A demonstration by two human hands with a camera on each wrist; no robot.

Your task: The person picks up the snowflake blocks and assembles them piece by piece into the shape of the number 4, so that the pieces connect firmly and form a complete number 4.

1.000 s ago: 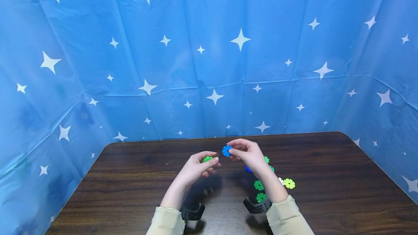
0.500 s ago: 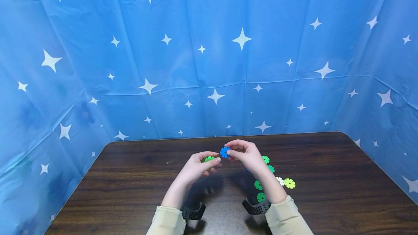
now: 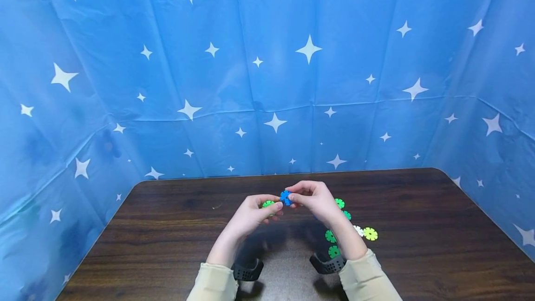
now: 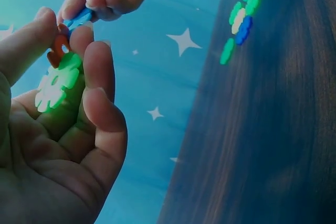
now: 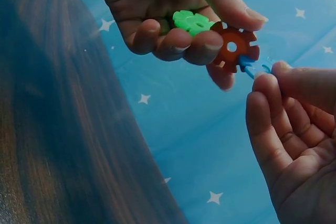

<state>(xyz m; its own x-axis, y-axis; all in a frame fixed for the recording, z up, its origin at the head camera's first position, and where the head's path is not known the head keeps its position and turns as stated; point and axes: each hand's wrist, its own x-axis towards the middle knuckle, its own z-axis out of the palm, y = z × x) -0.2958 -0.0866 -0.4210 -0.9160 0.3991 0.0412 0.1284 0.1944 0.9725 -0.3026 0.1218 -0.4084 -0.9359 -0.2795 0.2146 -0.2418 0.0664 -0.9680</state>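
Note:
In the head view my left hand (image 3: 253, 212) holds a light green notched snowflake disc (image 3: 268, 204). The right wrist view shows an orange-brown snowflake disc (image 5: 234, 53) joined at the green one's edge, pinched between my left thumb and fingers. My right hand (image 3: 316, 199) pinches a blue snowflake disc (image 3: 285, 197) between thumb and fingertips. Seen from the right wrist, the blue disc's edge meets the orange-brown disc's rim, at an angle to it. Both hands are raised over the table, fingertips close together. Fingers hide part of each disc.
On the dark wooden table (image 3: 167, 245), several loose discs lie near my right forearm: green (image 3: 330, 236), white (image 3: 358, 231), yellow (image 3: 370, 234), and a dark blue one (image 4: 243, 30). A blue star-patterned curtain (image 3: 234, 82) stands behind the table. Each wrist wears a black band (image 3: 247, 271).
My right hand has moved left and slightly down with the blue disc, bringing it up against the discs in my left hand. The left hand has barely moved.

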